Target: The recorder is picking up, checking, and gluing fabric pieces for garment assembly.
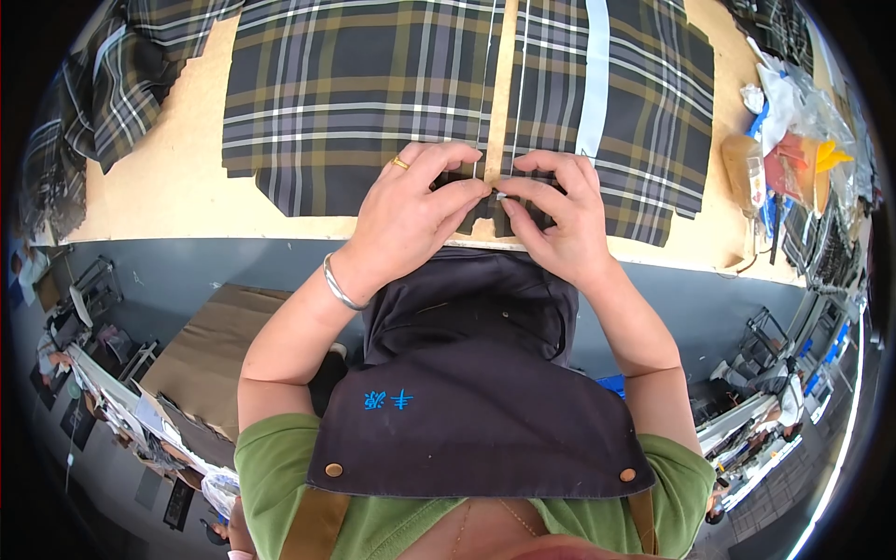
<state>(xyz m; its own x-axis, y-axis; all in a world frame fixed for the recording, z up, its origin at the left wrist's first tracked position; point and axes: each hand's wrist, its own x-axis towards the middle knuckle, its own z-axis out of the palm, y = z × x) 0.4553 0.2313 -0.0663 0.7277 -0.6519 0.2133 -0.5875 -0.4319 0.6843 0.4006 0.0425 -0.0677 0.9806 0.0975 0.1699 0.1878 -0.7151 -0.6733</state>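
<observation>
Two cut panels of dark plaid fabric lie side by side at the table's near edge, the left panel (345,103) and the right panel (653,121), with a narrow gap of bare table between them. My left hand (411,205) is closed in a pinch at the near corner of the left panel, beside the gap. Facing it, my right hand (565,210) pinches at the right panel's near corner. A tiny whitish bit (501,196) shows at its fingertips, too small to name. Running lengthwise on the right panel is a pale blue strip (595,79).
More plaid fabric (121,93) is heaped at the table's far left. Plastic bags and coloured scraps (793,154) crowd the right end of the wooden table (308,229). A brown cardboard box (215,336) stands below on the left. Other people and work tables appear at both rims.
</observation>
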